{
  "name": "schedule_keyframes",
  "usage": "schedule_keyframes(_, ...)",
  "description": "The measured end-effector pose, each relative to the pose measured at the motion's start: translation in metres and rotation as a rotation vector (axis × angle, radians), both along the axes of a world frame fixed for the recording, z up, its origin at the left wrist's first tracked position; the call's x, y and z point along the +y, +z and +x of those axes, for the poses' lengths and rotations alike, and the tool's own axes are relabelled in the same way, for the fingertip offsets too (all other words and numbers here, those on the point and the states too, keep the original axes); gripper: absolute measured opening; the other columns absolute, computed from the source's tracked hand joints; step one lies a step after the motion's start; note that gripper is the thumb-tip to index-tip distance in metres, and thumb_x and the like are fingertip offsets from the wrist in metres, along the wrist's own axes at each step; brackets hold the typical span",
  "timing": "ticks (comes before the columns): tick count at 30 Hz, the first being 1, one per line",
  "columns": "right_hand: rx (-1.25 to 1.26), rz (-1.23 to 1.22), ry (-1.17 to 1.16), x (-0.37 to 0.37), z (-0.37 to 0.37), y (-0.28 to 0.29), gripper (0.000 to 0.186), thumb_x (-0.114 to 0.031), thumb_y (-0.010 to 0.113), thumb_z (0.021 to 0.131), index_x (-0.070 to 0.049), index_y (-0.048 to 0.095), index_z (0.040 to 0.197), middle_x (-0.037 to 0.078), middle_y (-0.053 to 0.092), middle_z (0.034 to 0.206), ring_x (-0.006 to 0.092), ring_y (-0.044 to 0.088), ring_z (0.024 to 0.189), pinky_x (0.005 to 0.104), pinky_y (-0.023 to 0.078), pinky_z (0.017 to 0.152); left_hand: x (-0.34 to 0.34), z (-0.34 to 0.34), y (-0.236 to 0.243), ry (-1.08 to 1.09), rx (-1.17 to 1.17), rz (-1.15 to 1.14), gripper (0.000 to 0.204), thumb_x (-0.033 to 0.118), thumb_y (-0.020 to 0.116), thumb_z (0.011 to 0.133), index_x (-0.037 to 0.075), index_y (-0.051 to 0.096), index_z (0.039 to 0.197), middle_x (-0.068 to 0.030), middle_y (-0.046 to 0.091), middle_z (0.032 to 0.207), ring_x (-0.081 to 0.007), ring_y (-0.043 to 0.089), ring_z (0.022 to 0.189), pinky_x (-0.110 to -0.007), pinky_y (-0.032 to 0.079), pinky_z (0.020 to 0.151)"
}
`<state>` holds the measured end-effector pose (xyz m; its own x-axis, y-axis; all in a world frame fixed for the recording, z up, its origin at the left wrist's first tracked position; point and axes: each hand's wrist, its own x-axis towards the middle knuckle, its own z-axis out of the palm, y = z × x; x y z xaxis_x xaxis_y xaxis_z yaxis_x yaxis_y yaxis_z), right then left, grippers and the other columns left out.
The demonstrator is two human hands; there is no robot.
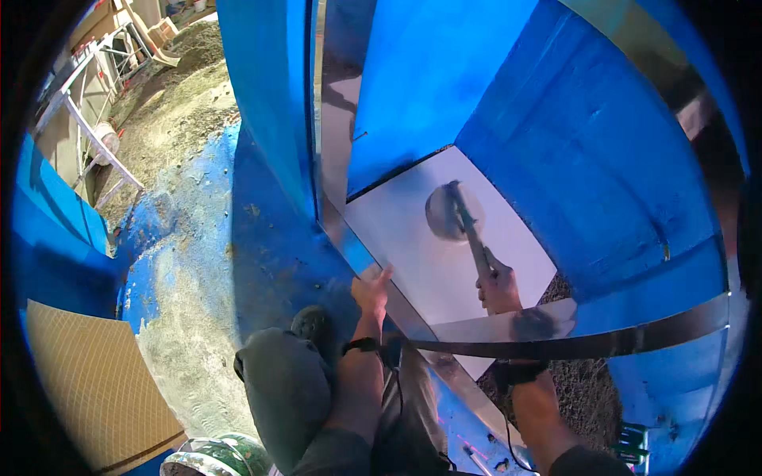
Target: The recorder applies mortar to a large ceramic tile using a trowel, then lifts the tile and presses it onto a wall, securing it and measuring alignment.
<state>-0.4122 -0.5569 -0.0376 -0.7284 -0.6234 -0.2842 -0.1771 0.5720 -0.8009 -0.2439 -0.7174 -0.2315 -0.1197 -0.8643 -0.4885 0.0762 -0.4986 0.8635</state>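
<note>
Right fingers (pixel 482 293) grasp the stiff-looking tool (pixel 468 220), best held by its handle (pixel 479 252); metal edging (pixel 403 307) adjoins left fingers (pixel 384 276), grip indeterminable.

bucket (pixel 242 454): cut off below | right hand (pixel 498 289): wrist behind metal band (pixel 627 342)

Board (pixel 405 274): we see white
Walls (pixel 587 151): bright blue
Panel (pixel 95 389): tan with pale criss-cross lines
Our trousers (pixel 286 389): grey

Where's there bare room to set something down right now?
The white panel looks bare between the left hand and the handled tool in the right hand; so does shadowed blue floor left of the metal strip, bar specks. Crowded: lower left, tan board, green bucket.
</note>
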Motion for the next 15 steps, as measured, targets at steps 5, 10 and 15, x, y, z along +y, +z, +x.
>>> schedule_keyframes(5, 0.020, -0.142, 0.018, -0.005, 0.005, -0.035, 0.049, -0.024, 0.053, 0.102, -0.019, 0.046, 0.150, 0.000, 0.053, 0.064, 0.0081, 0.051, 0.048, 0.0260, 0.042, 0.039, -0.004, 0.001, -0.019, 0.056, 0.007, -0.018, 0.057, 0.029, 0.092, 0.067, -0.003, 0.067, 0.108, -0.0162, 0.072, 0.106, -0.0316, 0.069, 0.099, -0.045, 0.052, 0.086)
schedule_keyframes(10, -0.020, 0.019, 0.154, -0.006, -0.002, -0.047, 0.048, -0.026, 0.053, 0.102, -0.018, 0.047, 0.149, 0.002, 0.056, 0.064, 0.0119, 0.052, 0.044, 0.0299, 0.045, 0.039, 0.007, -0.004, -0.013, 0.032, -0.136, -0.162, 0.057, 0.025, 0.091, 0.067, -0.003, 0.066, 0.110, -0.0161, 0.073, 0.102, -0.0314, 0.070, 0.091, -0.043, 0.052, 0.082)
schedule_keyframes(15, 0.144, -0.029, 0.193, 0.036, 0.029, -0.057, 0.048, -0.025, 0.058, 0.099, -0.009, 0.051, 0.145, 0.005, 0.061, 0.076, 0.0180, 0.063, 0.068, 0.0362, 0.056, 0.064, -0.015, 0.028, -0.044, 0.046, 0.097, -0.071, 0.064, 0.026, 0.092, 0.068, -0.007, 0.061, 0.113, -0.0134, 0.070, 0.099, -0.0231, 0.063, 0.085, -0.043, 0.052, 0.078)
